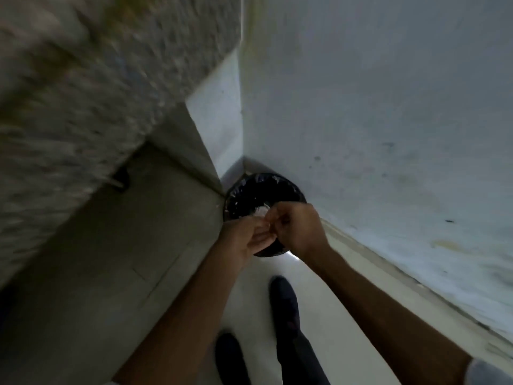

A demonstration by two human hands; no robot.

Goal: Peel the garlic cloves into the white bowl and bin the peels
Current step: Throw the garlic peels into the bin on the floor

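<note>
Peel disposal at the corner bin (291,191).

Stands over a round, black-lined bin set on the floor (277,268) in the corner where the white wall (388,107) meets the base of a speckled counter (69,93). Holds the left hand (247,237) above the near rim, palm up, fingers nearly straight and lightly cupped, gripping nothing. Sets the right hand (299,229) against the left fingertips, fingers curled, thumb and fingertips pinched on pale peels (262,211) directly above the bin opening; blur prevents a finer reading of the pinch. Shows further pale scraps scattered on the black liner inside. Plants two dark shoes (283,298) on the light floor just short of the bin.
</note>
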